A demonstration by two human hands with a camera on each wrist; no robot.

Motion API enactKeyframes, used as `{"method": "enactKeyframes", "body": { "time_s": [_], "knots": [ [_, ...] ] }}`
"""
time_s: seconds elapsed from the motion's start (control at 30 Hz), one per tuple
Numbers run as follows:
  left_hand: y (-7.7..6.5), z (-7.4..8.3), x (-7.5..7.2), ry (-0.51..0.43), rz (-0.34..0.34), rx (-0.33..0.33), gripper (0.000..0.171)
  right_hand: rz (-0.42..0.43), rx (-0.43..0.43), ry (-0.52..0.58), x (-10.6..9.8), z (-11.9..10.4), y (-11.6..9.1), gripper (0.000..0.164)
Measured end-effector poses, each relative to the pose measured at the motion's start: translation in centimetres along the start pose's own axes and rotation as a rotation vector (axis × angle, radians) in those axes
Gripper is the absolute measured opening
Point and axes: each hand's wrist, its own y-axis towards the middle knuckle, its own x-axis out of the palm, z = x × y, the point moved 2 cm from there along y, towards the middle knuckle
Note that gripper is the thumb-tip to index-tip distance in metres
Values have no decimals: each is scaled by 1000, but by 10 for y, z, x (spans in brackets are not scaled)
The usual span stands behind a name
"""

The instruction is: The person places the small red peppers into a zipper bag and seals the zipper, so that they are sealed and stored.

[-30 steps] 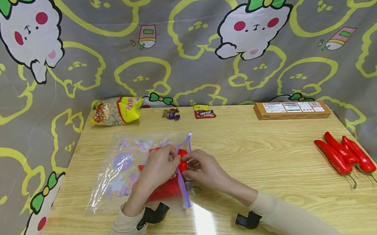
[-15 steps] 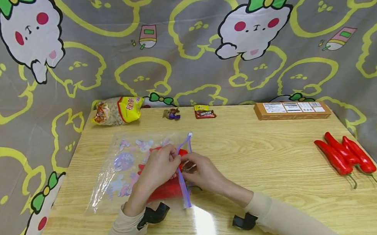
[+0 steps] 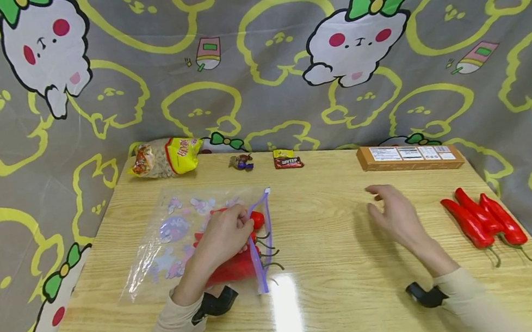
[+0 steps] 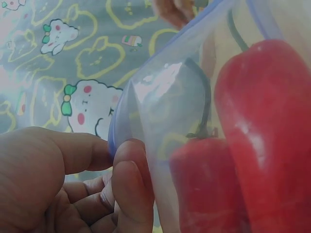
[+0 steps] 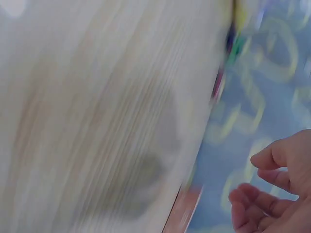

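My left hand [image 3: 224, 233] pinches the purple zip edge of a clear zip bag [image 3: 151, 239] that lies flat on the table, its mouth toward the right. Inside are several red peppers [image 3: 238, 268], their green stems poking out toward the opening. In the left wrist view thumb and finger grip the bag's lip, with two peppers [image 4: 267, 121] showing through the plastic. My right hand [image 3: 397, 217] is over the table between the bag and three red peppers [image 3: 484, 218] at the right. Its fingers are loosely curled and hold nothing, as the right wrist view also shows.
Along the back edge stand a yellow snack bag [image 3: 166, 156], small wrapped sweets [image 3: 242, 162], a red candy bar [image 3: 288, 162] with a yellow packet [image 3: 283, 153] behind it, and a long brown box [image 3: 410, 157]. A patterned cloth [image 3: 263, 51] hangs behind the table.
My right hand has left the bag's mouth, letting go of a pepper there, and moved right across the table. The left hand keeps its pinch on the bag's edge.
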Motion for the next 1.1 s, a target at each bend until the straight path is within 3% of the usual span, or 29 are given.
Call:
{"method": "enactKeyframes", "body": {
  "time_s": [0.2, 0.33, 0.43, 0.5, 0.93, 1.1],
  "knots": [
    [0, -3, 0, 9, -1, -5, 8, 72, 202, -267, -47, 87, -20, 35],
    [-1, -3, 0, 4, -7, -10, 8, -19, 388, -408, -66, 123, -37, 35],
    [-1, -3, 1, -3, -15, -16, 7, -133, 526, -474, -73, 137, -49, 33],
    [-1, -3, 1, -4, -18, -16, 7, -180, 569, -501, -75, 142, -54, 33],
    [0, -3, 1, -7, -12, -3, 7, -232, 506, -506, -70, 140, -59, 24],
    [0, -3, 1, -6, -15, 5, 7, -209, 488, -486, -70, 126, -53, 25]
  ]
}}
